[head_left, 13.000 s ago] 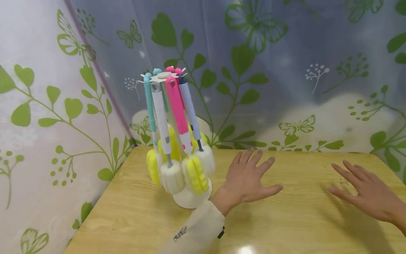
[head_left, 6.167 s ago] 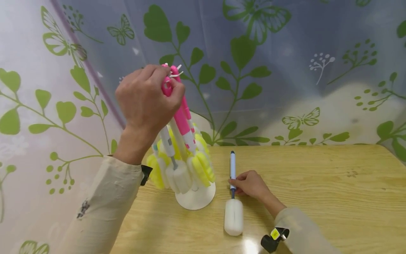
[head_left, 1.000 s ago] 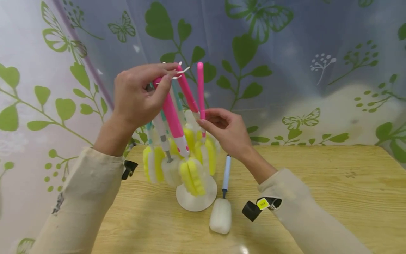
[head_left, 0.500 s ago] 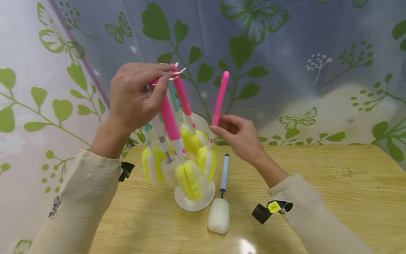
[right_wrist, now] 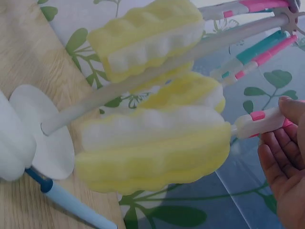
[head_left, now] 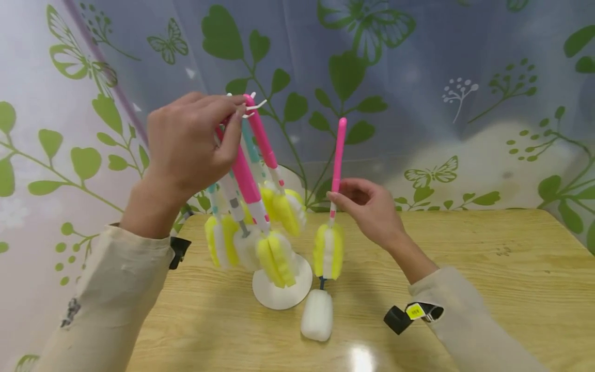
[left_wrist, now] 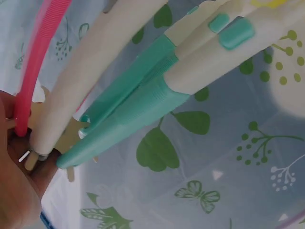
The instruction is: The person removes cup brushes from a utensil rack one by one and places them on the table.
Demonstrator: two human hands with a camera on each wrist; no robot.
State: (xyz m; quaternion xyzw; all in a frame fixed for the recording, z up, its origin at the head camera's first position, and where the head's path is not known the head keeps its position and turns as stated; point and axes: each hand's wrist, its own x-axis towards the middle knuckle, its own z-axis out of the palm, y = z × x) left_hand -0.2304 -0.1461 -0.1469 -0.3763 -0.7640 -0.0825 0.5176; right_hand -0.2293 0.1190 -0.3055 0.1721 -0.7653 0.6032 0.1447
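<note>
Right hand (head_left: pixel 372 209) pinches a pink-handled brush (head_left: pixel 328 250), near upright beside the rack (head_left: pixel 281 299); left hand (head_left: pixel 188 139) grips the rack's top. Looks like brush removal; next probably calls for lowering it clear of the white-headed brush (head_left: pixel 317 316).

Three pink-handled brushes (head_left: pixel 339 155), two teal-handled brushes (left_wrist: pixel 128 119), one white-handled brush (left_wrist: pixel 93 76), one blue-handled brush (head_left: pixel 317 316) — one stand (head_left: pixel 281 299)

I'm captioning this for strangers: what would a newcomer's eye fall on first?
Probably the pink-handled sponge brush, held nearly upright in the right hand beside the white stand. Next, the yellow-and-white sponge heads hanging around that stand, whose top the left hand grips. Then the blue-handled brush, lying on the wooden table near the stand.
</note>
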